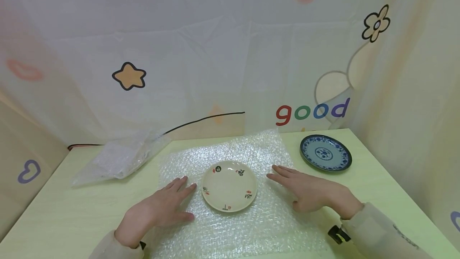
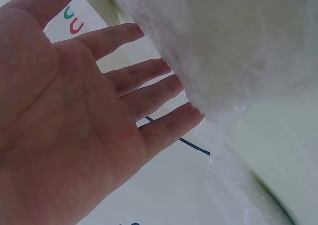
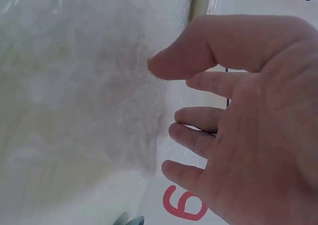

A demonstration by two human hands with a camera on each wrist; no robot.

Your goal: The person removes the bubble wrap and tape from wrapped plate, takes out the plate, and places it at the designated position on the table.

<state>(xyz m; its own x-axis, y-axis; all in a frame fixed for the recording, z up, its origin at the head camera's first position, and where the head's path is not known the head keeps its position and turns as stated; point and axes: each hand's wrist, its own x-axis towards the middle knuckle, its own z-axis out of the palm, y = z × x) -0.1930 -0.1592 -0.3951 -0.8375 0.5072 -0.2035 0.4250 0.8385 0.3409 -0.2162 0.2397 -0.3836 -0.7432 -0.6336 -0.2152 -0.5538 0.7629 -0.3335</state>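
Note:
A cream plate (image 1: 229,187) with small dark and red marks round its rim lies face up on a sheet of bubble wrap (image 1: 230,237). To its left, my left hand (image 1: 158,208) rests on the wrap with fingers spread, apart from the plate. On the other side my right hand (image 1: 307,189) touches the sheet with its fingertips, thumb lower. Both wrist views show the fingers of the left hand (image 2: 74,101) and right hand (image 3: 248,120) extended against the bubble wrap (image 3: 89,76). Neither hand holds anything.
A blue-patterned plate (image 1: 325,153) stands at the back right of the pale table (image 1: 46,219). Clear plastic packaging (image 1: 118,157) lies at the back left. A printed curtain (image 1: 215,59) hangs behind the table and along both sides.

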